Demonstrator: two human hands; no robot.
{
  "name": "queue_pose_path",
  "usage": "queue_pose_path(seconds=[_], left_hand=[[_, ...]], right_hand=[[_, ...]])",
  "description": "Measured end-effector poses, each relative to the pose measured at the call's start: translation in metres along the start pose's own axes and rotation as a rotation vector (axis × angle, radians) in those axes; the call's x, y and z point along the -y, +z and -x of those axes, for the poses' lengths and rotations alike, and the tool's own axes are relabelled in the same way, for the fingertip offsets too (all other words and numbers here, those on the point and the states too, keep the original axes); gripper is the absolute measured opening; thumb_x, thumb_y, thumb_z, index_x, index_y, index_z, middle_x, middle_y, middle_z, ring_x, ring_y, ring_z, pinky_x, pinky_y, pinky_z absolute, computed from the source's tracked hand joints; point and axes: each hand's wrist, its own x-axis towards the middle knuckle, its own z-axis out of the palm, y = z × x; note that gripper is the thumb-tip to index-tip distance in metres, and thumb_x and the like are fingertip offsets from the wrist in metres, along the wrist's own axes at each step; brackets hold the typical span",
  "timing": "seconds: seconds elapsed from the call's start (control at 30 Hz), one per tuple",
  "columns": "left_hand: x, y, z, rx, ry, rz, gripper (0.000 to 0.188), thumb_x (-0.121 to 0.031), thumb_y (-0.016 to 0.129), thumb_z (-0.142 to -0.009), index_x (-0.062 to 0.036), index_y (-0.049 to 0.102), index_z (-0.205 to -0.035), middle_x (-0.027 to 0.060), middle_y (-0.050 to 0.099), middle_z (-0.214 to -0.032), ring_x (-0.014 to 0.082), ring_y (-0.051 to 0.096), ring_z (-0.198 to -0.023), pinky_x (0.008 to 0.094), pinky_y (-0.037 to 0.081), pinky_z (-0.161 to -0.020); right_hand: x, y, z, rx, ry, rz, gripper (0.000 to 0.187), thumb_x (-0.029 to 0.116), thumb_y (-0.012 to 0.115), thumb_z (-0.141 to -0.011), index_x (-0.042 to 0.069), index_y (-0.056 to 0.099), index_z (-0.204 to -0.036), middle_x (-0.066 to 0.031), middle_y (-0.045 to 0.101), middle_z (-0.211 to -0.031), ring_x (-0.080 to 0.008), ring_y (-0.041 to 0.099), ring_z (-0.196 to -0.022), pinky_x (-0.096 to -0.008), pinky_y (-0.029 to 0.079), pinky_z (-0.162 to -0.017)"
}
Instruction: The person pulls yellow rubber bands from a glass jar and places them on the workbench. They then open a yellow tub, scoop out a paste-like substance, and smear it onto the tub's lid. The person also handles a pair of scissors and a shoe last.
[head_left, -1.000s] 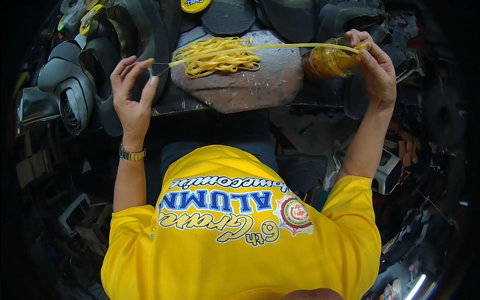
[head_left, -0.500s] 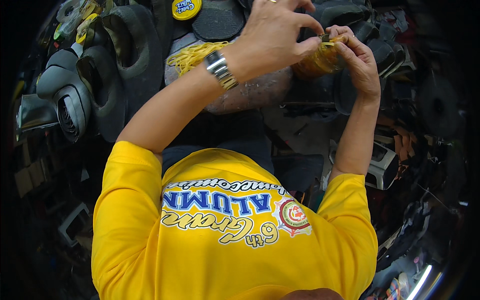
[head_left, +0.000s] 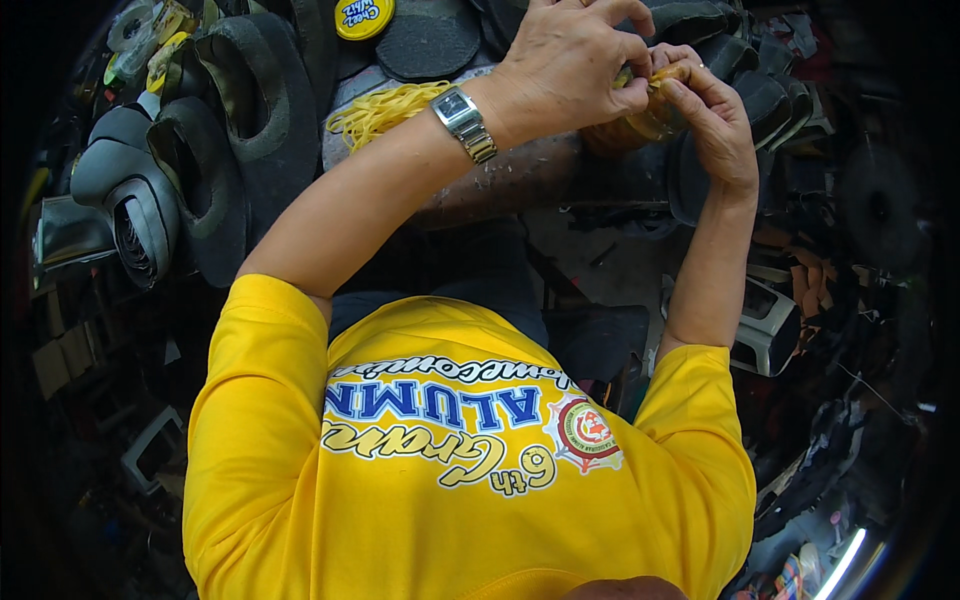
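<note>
With twelve o'clock at the far edge of the view, a glass jar (head_left: 628, 132) of amber contents sat between one and two o'clock of centre. Its visible bulge faced about eight o'clock; fingers covered its mouth, so its exact tilt could not be told.

A bit of yellow strip (head_left: 655, 85) showed between the hands just above the jar, too short in view to reveal its long axis. The right hand (head_left: 728, 132) pinched it between thumb and forefinger, fingers bent toward ten o'clock, the forearm rising between twelve and one.

The left hand (head_left: 570, 78) had crossed over, palm down, its forearm pointing to two o'clock and a metal watch (head_left: 464, 123) on the wrist. Its thumb and forefinger drew close together beside the right fingertips; what they gripped could not be told.

At eleven o'clock, a pile of yellow strips (head_left: 380, 112), partly behind that forearm, ran mainly from eight to two o'clock on a brown slab (head_left: 505, 182).
</note>
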Motion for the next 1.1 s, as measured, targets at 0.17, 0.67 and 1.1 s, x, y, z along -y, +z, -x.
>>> queue_pose_path(seconds=[0.17, 0.67, 1.1], left_hand=[[-0.001, -0.003, 0.001, -0.032, 0.006, -0.027, 0.009, -0.015, 0.070, -0.071, -0.0076, 0.068, -0.075, 0.0051, 0.062, -0.108, 0.0224, 0.055, -0.110, 0.0405, 0.037, -0.091], [-0.002, -0.142, 0.145, 0.143, -0.328, -0.412, 0.009, -0.013, 0.072, -0.070, -0.0129, 0.067, -0.077, 0.0017, 0.063, -0.117, 0.0249, 0.055, -0.119, 0.0413, 0.035, -0.100], [-0.004, -0.151, 0.179, -0.350, -0.552, -0.039, 0.019, -0.001, 0.067, -0.077, -0.0061, 0.066, -0.095, 0.0116, 0.058, -0.120, 0.0266, 0.058, -0.116, 0.0369, 0.044, -0.100]], right_hand=[[0.000, 0.003, 0.000, -0.017, 0.009, 0.007, 0.013, 0.013, 0.065, -0.097, 0.000, 0.068, -0.098, -0.0042, 0.059, -0.110, -0.0154, 0.055, -0.109, -0.0287, 0.039, -0.101], [-0.022, -0.019, 0.008, -0.022, -0.009, -0.479, 0.037, 0.011, 0.058, -0.100, -0.008, 0.056, -0.133, -0.0167, 0.057, -0.134, -0.0268, 0.048, -0.135, -0.0360, 0.033, -0.115], [-0.010, -0.011, 0.001, -0.074, 0.060, -0.249, 0.023, 0.011, 0.061, -0.098, -0.003, 0.067, -0.116, -0.0088, 0.060, -0.125, -0.0256, 0.049, -0.133, -0.0345, 0.031, -0.115]])
